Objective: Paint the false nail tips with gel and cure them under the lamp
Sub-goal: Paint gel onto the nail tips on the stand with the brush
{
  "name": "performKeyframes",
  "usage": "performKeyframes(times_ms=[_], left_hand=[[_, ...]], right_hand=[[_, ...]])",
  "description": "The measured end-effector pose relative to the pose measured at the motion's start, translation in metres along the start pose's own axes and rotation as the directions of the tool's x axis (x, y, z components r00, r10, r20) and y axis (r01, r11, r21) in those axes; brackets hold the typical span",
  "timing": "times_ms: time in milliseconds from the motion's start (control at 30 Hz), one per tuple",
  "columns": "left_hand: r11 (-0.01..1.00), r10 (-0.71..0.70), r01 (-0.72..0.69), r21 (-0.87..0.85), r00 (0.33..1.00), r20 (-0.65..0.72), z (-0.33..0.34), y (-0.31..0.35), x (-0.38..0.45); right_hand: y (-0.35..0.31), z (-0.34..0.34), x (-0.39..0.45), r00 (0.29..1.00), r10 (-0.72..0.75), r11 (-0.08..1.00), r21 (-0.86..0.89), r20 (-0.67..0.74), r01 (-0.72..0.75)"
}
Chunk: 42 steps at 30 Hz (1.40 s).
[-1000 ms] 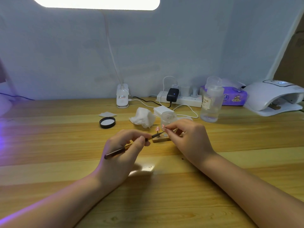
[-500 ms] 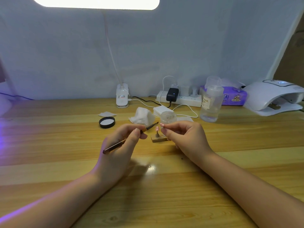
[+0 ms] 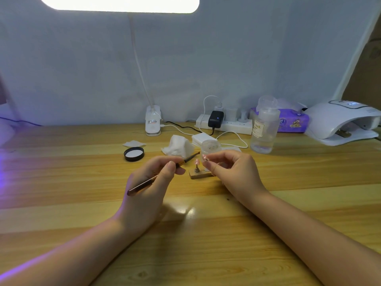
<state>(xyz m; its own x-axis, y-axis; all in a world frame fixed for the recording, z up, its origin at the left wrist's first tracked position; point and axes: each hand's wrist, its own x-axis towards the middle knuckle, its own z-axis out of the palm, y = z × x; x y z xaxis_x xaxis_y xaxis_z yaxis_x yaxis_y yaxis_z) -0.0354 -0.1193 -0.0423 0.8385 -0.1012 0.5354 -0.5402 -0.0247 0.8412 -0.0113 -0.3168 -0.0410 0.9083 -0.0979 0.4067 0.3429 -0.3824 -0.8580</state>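
My left hand (image 3: 150, 182) pinches a thin brown gel brush (image 3: 162, 173), its dark tip pointing up and right toward the nail tips. My right hand (image 3: 233, 172) pinches a small nail tip on a clear stick (image 3: 205, 158), lifted just above the table. A pink nail tip (image 3: 197, 162) stands on a small peg in a wooden holder block (image 3: 198, 174) between my hands. A small clear jar (image 3: 210, 147) sits right behind my right fingers. The white curing lamp (image 3: 342, 120) stands at the far right.
A black jar lid (image 3: 134, 154), a small white pad (image 3: 134, 143) and a crumpled tissue (image 3: 179, 148) lie behind my left hand. A clear pump bottle (image 3: 265, 126), a power strip (image 3: 224, 123), a purple wipes pack (image 3: 292, 120) and the desk lamp's base (image 3: 153, 122) line the back.
My left hand drew the brush back from the nail tip and raised its tip. My right hand lifted its nail tip slightly off the holder.
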Motion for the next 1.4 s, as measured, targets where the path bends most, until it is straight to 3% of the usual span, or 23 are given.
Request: performKeyframes(times_ms=[233,467,800,1100,1400], left_hand=[[1.000,0.000,-0.002,0.020,0.997,0.082,-0.001,0.002,-0.002],[1.000,0.008,-0.008,-0.018,1.000,-0.016,0.001,-0.001,0.001],[1.000,-0.003,0.004,0.020,1.000,-0.031,0.000,-0.003,0.003],[1.000,-0.008,0.009,0.028,1.000,-0.018,0.000,-0.004,0.003],[0.999,0.005,-0.005,0.034,1.000,-0.012,-0.001,-0.003,0.003]], right_hand=[[0.000,0.001,0.000,1.000,-0.020,1.000,-0.023,0.002,0.020],[-0.002,0.001,0.002,0.999,-0.036,0.999,-0.003,-0.025,0.036],[0.006,0.010,0.009,0.996,0.068,0.939,-0.333,-0.053,-0.082],[0.004,0.010,0.010,0.999,0.052,0.817,-0.575,-0.008,-0.047],[-0.002,0.004,0.004,0.998,0.031,0.756,-0.654,0.053,0.011]])
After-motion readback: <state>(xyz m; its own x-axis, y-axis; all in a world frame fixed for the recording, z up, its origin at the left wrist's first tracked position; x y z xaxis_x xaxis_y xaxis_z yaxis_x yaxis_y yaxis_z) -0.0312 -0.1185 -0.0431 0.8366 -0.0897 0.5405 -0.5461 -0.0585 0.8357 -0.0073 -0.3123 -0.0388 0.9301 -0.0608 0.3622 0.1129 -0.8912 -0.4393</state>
